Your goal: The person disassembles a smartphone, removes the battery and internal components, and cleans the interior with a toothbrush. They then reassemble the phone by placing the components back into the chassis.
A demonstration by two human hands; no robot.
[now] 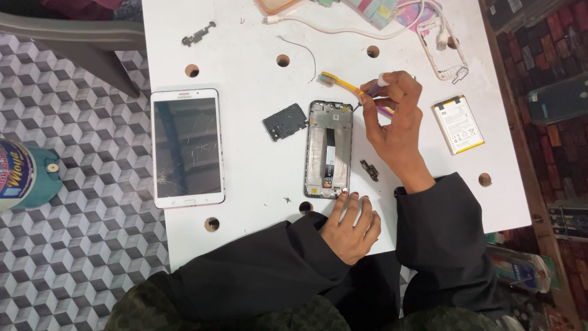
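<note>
Pinching a yellow toothbrush (344,84) between closed fingers, the right hand (395,125) hovers over the top right corner of an opened phone (329,149), whose shell holds a bare circuit board and a ribbon strip (back cover off). The left hand (350,224) lies flat, fingers loosely spread, fingertips touching the phone's bottom edge on the white table (245,165). A tablet (187,147), a black cover piece (285,121) and a battery (457,124) lie nearby.

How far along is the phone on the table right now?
Done: the opened phone lies stripped, its battery, black cover plate and small board set aside. In hand: right hand holds a yellow toothbrush at its top edge; left hand steadies the bottom. Left: parts remain out.
</note>
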